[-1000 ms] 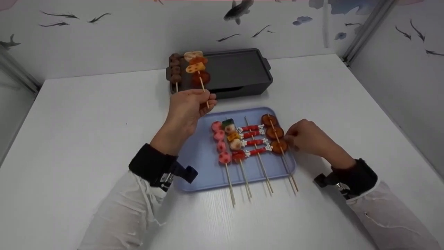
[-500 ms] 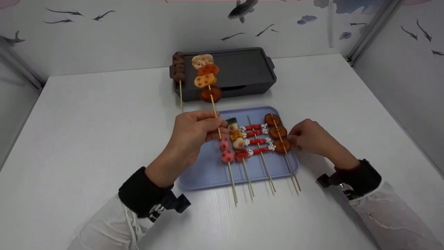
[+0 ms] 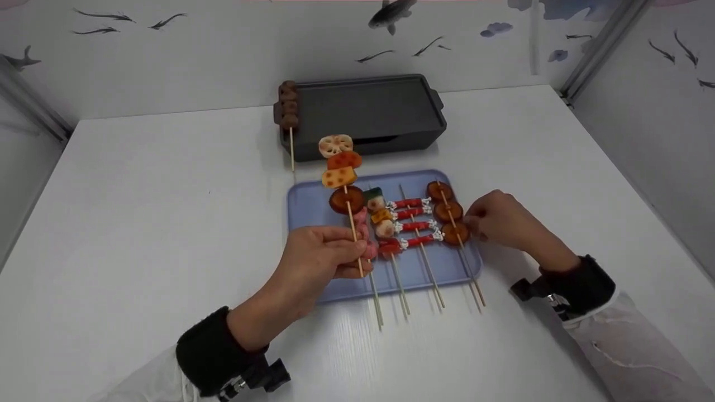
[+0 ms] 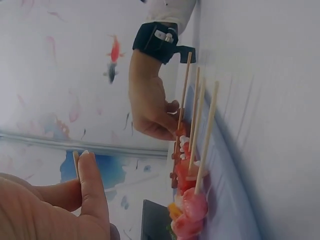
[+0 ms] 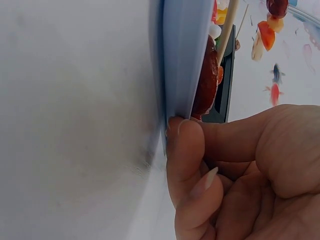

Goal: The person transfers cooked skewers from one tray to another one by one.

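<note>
My left hand pinches the bare stick of a mixed skewer with a lotus root slice, orange and yellow pieces and a brown disc. It is held over the left part of the blue tray. In the left wrist view, the stick's end shows between thumb and finger of the left hand. At the tray's right rim, my right hand pinches the edge, as the right wrist view shows the fingertips on it. On the tray lie a pink ball skewer, a vegetable skewer, a red-wrapped skewer and a brown-disc skewer.
Behind the tray stands a black grill with a flat top. A brown ball skewer lies along its left end, its stick jutting toward the front. White table surface extends to the left, and printed walls rise behind and at the sides.
My left hand has drawn the mixed skewer from over the grill toward me, down to above the tray's left part. The right hand keeps its place at the tray's rim.
</note>
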A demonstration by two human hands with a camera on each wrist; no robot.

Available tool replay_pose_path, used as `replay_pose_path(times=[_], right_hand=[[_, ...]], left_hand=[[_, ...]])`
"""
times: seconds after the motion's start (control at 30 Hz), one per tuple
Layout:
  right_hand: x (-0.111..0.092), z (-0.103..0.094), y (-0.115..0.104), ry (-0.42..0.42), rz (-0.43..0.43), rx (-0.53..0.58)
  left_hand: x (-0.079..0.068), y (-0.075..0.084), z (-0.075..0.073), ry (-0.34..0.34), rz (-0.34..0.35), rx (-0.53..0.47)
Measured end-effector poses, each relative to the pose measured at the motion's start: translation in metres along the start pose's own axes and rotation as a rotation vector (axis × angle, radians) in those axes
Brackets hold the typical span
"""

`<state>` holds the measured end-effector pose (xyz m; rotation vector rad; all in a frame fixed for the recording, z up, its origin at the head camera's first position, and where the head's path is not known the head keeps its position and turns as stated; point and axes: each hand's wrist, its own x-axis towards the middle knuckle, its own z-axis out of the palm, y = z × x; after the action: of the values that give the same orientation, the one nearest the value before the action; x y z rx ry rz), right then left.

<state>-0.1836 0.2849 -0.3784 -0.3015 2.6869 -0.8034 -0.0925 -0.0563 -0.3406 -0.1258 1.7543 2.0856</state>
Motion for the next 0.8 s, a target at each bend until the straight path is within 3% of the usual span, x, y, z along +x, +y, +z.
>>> replay_pose_path(times=[0.43,0.8], right_hand=[[-0.001,0.001,-0.002,-0.001,0.005,0.000],[-0.001,0.001,-0.001,0.006,0.010,-0.003]], left_hand=[[-0.011,-0.023,-0.011,0.047,-0.091,0.034],[-0.015,-0.038,-0.012,0.023,-0.148,0.026]])
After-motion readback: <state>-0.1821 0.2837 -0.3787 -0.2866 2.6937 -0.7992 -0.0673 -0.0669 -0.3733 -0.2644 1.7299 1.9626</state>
